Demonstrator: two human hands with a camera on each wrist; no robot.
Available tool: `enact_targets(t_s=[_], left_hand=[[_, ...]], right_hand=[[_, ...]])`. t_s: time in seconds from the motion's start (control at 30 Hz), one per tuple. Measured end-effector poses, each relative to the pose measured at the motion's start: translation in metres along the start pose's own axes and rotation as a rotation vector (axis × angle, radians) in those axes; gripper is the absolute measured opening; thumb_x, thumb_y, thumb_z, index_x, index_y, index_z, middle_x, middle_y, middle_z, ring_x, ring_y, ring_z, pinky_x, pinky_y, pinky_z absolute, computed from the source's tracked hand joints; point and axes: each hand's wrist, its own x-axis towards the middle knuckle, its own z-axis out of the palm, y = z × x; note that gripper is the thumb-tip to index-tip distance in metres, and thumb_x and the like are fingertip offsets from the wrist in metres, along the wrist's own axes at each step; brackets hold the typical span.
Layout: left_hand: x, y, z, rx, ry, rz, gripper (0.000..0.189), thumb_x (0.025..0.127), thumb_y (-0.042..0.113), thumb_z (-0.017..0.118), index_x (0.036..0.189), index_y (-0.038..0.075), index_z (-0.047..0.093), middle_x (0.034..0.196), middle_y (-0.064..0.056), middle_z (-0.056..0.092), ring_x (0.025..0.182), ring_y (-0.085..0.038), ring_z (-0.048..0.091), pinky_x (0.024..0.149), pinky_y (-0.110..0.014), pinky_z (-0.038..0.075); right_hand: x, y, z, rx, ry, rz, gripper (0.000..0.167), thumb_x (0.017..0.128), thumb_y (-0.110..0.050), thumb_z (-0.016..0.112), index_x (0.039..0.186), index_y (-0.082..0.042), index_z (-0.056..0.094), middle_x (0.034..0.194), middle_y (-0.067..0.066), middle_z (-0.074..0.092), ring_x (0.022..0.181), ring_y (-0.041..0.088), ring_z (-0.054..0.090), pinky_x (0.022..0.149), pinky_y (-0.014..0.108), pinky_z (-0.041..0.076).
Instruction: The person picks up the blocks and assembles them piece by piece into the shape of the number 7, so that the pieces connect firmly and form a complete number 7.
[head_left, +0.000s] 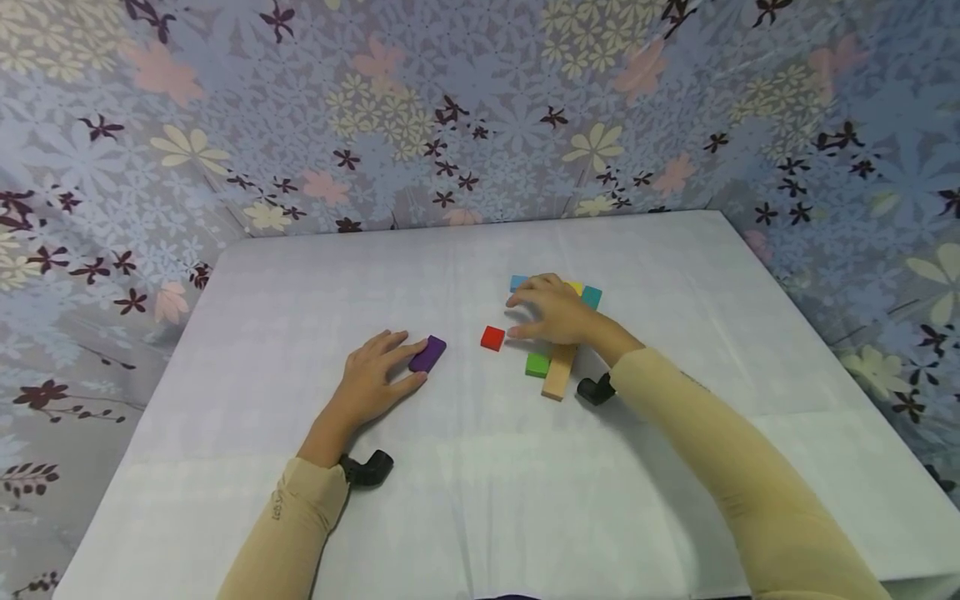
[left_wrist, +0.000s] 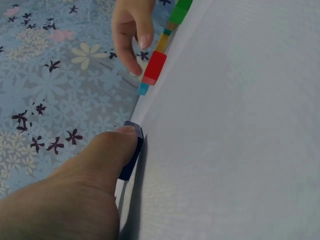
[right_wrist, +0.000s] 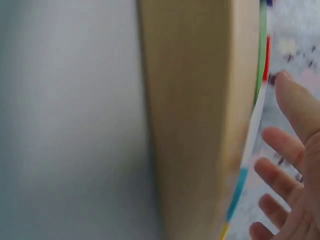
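Observation:
My left hand (head_left: 371, 379) pinches a purple block (head_left: 428, 355) between thumb and fingers, left of the middle of the table. In the left wrist view the thumb (left_wrist: 117, 145) lies along that block, which looks dark blue there. My right hand (head_left: 555, 310) hovers over a group of blocks with its fingers spread and nothing in them. Just left of its thumb lies a red block (head_left: 492, 337). Beneath and around this hand are a long wooden block (head_left: 558, 372), a green block (head_left: 537, 364), a light blue block (head_left: 518, 283), a yellow block (head_left: 575, 287) and a teal block (head_left: 592, 297), partly covered by the hand.
A white cloth covers the table (head_left: 465, 483). Behind it hangs a flowered curtain (head_left: 480, 108). Black wrist cameras stick out below the left wrist (head_left: 369, 468) and beside the right wrist (head_left: 596, 389).

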Motion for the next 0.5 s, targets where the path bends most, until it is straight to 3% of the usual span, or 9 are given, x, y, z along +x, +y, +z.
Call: enact_targets(t_s=[0.17, 0.5], left_hand=[[0.001, -0.001, 0.0, 0.0, 0.002, 0.001, 0.055, 0.094, 0.047, 0.064, 0.145, 0.031, 0.052, 0.157, -0.009, 0.04, 0.15, -0.036, 0.026, 0.115, -0.063, 0.02], [0.001, -0.001, 0.001, 0.003, 0.004, 0.003, 0.055, 0.093, 0.048, 0.065, 0.144, 0.032, 0.052, 0.157, -0.009, 0.041, 0.15, -0.036, 0.026, 0.115, -0.063, 0.02]], right_hand=[[-0.004, -0.022, 0.008, -0.043, -0.04, -0.055, 0.05, 0.084, -0.058, 0.071, 0.123, -0.026, 0.067, 0.14, 0.002, 0.053, 0.141, 0.029, 0.033, 0.116, 0.056, 0.029], [-0.004, -0.035, 0.019, -0.101, -0.013, -0.033, 0.05, 0.087, -0.055, 0.07, 0.121, -0.018, 0.068, 0.133, 0.004, 0.057, 0.134, 0.027, 0.04, 0.115, 0.05, 0.033]])
